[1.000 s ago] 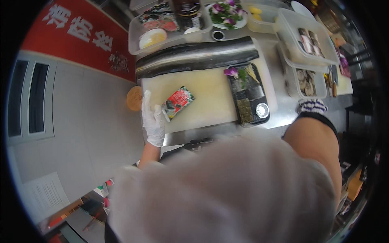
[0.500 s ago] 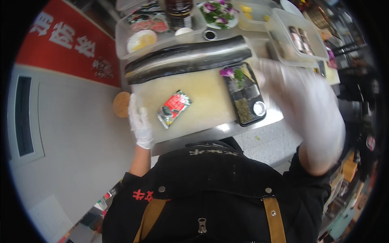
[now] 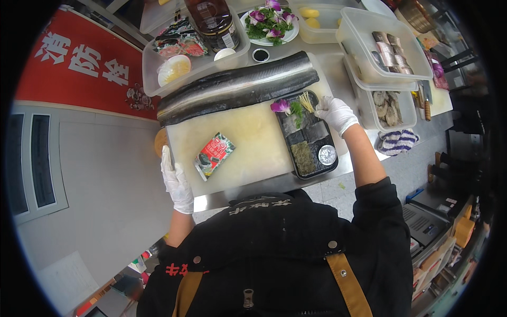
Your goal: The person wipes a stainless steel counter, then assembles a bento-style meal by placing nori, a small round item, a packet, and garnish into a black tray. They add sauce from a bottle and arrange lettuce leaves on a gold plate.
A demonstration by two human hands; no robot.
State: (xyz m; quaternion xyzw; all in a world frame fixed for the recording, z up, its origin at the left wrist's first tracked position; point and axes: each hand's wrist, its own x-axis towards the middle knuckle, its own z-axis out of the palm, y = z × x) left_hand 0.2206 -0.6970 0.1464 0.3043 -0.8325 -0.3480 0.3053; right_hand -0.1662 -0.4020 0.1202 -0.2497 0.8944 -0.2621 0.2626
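A black tray (image 3: 306, 163) lies at the right of the white cutting board (image 3: 251, 145). It holds a purple flower (image 3: 281, 106), green herb leaves, thin yellow shreds (image 3: 306, 102), pale grey slices (image 3: 317, 131), a dried greenish heap (image 3: 303, 157) and a small round silvery cup (image 3: 327, 155). My gloved right hand (image 3: 336, 114) is at the tray's upper right rim, fingers closed beside the shreds; what they pinch is hidden. At the board's left edge rests my gloved left hand (image 3: 177, 182), fingers stretched out. Between them lies a red and green seaweed-like packet (image 3: 215, 154).
A long dark eel-like fish (image 3: 240, 87) spans the board's far side. Behind stand a tub with a big bottle (image 3: 211, 24), a sauce dish (image 3: 261, 55) and a plate of flowers (image 3: 269, 25). Stacked tubs (image 3: 385, 50), a knife (image 3: 426, 100) and a striped cloth (image 3: 397, 142) are at right.
My right hand, blurred and raised at the right before, has come to the tray's upper right rim. My left hand keeps to the board's left edge. The whole view has shifted slightly.
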